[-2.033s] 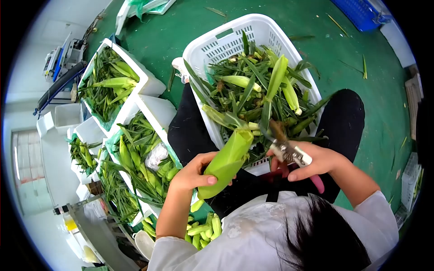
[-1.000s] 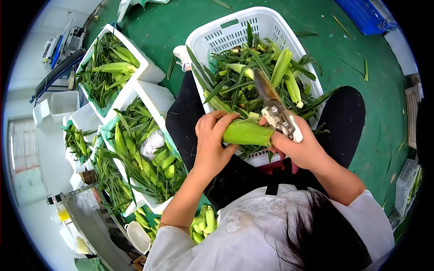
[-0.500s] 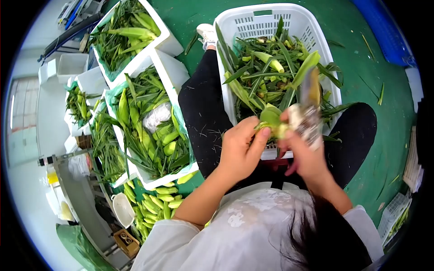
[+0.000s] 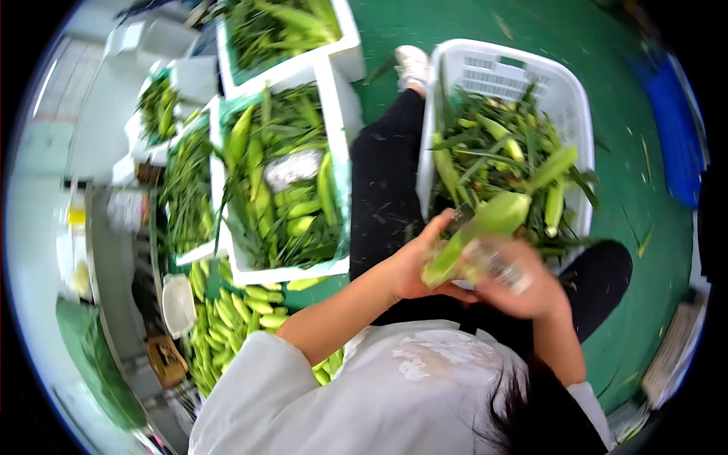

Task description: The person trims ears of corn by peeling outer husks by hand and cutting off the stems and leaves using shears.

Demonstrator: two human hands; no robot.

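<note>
My left hand (image 4: 418, 267) is wrapped around the lower end of a green-husked ear of corn (image 4: 485, 227), which slants up to the right above the near end of the white basket (image 4: 523, 57). Close against the corn's right side is my right hand (image 4: 525, 284), smeared by motion. It grips a knife by its whitish wrapped handle (image 4: 506, 271); the blade cannot be made out now. Loose husks and leaves (image 4: 474, 163) fill the basket, with a few pale green ears or husk pieces among them.
To the left stand white foam boxes (image 4: 327, 98) of leafy corn, one with a plastic-wrapped bundle (image 4: 293, 169) on top. Trimmed ears (image 4: 235, 322) are piled on the green floor beside a white bowl (image 4: 179, 305). My legs flank the basket.
The view has shifted, so boxes and basket sit differently. The corn now shows lengthwise in my left hand. My right hand has turned, and the knife blade seen before no longer shows.
</note>
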